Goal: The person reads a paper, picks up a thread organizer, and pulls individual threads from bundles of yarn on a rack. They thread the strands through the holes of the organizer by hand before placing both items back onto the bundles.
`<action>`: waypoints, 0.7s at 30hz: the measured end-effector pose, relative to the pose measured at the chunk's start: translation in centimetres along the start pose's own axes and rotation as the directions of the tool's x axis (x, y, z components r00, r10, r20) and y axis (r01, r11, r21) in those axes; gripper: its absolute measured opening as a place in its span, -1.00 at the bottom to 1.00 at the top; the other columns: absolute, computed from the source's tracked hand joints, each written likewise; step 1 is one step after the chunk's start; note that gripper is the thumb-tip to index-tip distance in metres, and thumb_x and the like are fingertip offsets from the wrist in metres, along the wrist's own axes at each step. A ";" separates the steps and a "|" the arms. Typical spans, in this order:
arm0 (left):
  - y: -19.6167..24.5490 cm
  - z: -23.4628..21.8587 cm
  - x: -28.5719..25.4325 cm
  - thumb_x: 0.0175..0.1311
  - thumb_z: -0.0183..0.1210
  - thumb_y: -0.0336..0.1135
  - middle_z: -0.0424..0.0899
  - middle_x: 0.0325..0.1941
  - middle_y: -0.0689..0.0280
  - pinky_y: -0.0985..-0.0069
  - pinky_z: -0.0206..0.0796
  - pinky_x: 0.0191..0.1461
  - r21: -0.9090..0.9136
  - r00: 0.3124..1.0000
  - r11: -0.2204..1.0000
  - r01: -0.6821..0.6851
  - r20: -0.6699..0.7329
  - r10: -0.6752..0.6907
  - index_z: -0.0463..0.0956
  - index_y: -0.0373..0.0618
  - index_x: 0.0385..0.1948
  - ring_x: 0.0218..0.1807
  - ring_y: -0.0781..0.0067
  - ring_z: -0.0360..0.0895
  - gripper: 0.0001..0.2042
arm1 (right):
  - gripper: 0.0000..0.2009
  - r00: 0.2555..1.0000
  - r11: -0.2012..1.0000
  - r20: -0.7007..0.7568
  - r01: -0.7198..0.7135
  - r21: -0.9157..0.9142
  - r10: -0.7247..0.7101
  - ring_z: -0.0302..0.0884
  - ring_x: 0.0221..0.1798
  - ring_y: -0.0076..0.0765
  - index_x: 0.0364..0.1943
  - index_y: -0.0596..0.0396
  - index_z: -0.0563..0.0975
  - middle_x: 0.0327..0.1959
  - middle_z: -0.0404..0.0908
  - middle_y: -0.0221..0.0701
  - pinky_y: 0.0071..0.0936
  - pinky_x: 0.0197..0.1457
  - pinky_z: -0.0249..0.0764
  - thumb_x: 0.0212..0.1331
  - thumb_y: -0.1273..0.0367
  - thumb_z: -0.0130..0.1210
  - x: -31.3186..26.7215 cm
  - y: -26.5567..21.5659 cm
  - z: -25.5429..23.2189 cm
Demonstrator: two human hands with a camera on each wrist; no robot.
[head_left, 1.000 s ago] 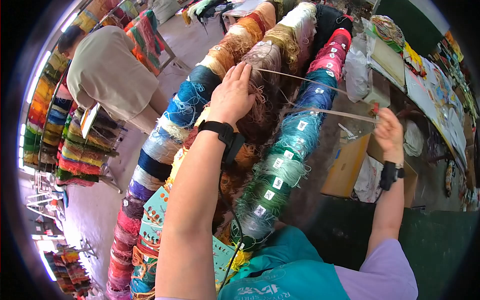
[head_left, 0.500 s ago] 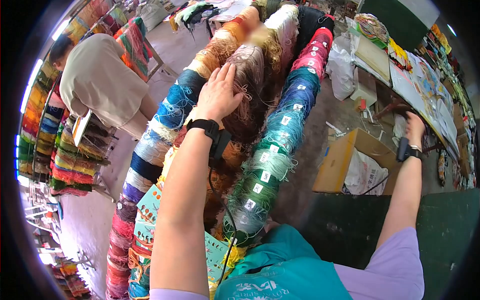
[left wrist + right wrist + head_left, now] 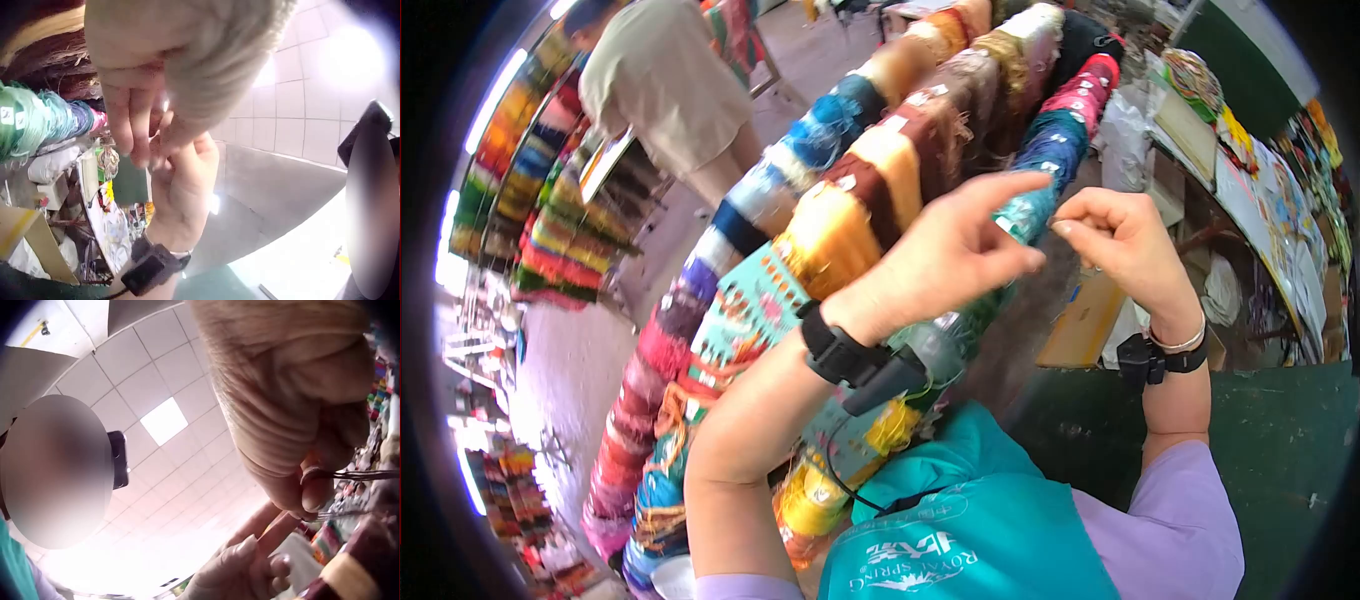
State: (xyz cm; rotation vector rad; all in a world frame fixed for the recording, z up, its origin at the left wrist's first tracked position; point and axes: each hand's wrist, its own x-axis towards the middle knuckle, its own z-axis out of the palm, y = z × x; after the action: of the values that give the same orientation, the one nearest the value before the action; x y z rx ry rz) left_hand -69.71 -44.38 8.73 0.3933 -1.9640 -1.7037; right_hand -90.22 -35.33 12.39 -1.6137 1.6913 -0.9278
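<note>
Above the rows of coloured yarn, my left hand [image 3: 945, 250] reaches rightward with index finger and thumb spread apart. My right hand [image 3: 1128, 245] faces it a short gap away, fingers curled and thumb tip near the index finger. Dark thin strands [image 3: 369, 475] run from the right hand's pinched fingers in the right wrist view, where the left hand [image 3: 234, 572] shows below. The strands cannot be made out in the head view. Maroon and brown yarn [image 3: 890, 185] lies beyond the left wrist, and blue-green yarn [image 3: 1050, 150] passes behind the fingertips.
A patterned teal card [image 3: 750, 310] rests on the yarn at the left. Right of the rows stand a cardboard box [image 3: 1085, 320] and a paper-covered table [image 3: 1250, 220]. A person [image 3: 665, 85] leans over at upper left, near hanging yarn [image 3: 565, 245].
My left hand has lifted off the brown yarn and come right and nearer my body. The right hand, first drawing long strands outward, has swung out right and then back to face it.
</note>
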 end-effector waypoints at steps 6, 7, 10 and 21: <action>0.2 0.0 -9.6 0.39 0.14 -0.39 0.59 -0.35 0.42 0.66 0.40 -0.32 -0.155 0.954 0.960 0.234 -0.153 -0.258 0.51 -0.24 -0.13 -0.39 0.71 0.53 -0.86 | -0.84 0.885 0.862 0.109 0.466 -0.200 -0.453 0.57 -0.16 -0.26 -0.30 0.11 0.65 -0.25 0.62 -0.31 -0.37 -0.11 0.47 0.02 0.38 0.27 -1.4 -5.4 7.7; 0.6 -0.5 -11.4 0.41 0.12 -0.37 0.58 -0.43 0.45 0.67 0.37 -0.39 -0.107 0.937 0.950 0.294 -0.164 -0.309 0.53 -0.23 -0.19 -0.44 0.73 0.50 -0.87 | -0.79 0.777 0.737 0.126 0.626 -0.254 -0.616 0.55 0.02 -0.14 -0.27 0.07 0.66 -0.07 0.61 -0.26 -0.31 0.04 0.46 -0.01 0.35 0.30 -1.3 -5.7 8.7; 1.6 -0.3 -16.1 0.44 0.07 -0.30 0.52 -0.60 0.46 0.68 0.26 -0.50 -0.277 0.923 0.911 0.305 -0.151 -0.355 0.54 -0.22 -0.31 -0.57 0.74 0.41 -0.81 | -0.28 0.716 0.742 0.225 0.668 0.056 -0.661 0.20 0.44 -0.15 0.24 0.09 0.41 0.35 0.32 -0.18 -0.26 0.44 0.13 -0.09 0.19 0.37 -1.5 -6.6 12.4; -2.2 0.7 -28.6 0.42 0.14 -0.17 0.68 -0.21 0.37 0.64 0.43 -0.23 -0.482 0.673 0.846 0.227 -0.550 -0.494 0.58 -0.17 -0.17 -0.23 0.67 0.57 -0.76 | -0.55 0.787 0.872 0.414 0.488 0.036 -0.458 0.66 -0.42 -0.22 0.04 0.00 0.51 -0.37 0.67 -0.31 -0.35 -0.36 0.55 0.01 0.32 0.33 -6.0 -6.9 24.5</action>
State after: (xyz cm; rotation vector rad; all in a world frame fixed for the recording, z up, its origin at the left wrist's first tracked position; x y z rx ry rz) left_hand -46.64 -29.11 1.25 1.1399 -1.0438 -1.7835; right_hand -65.77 -31.15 4.03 -2.1641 1.0530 -0.6780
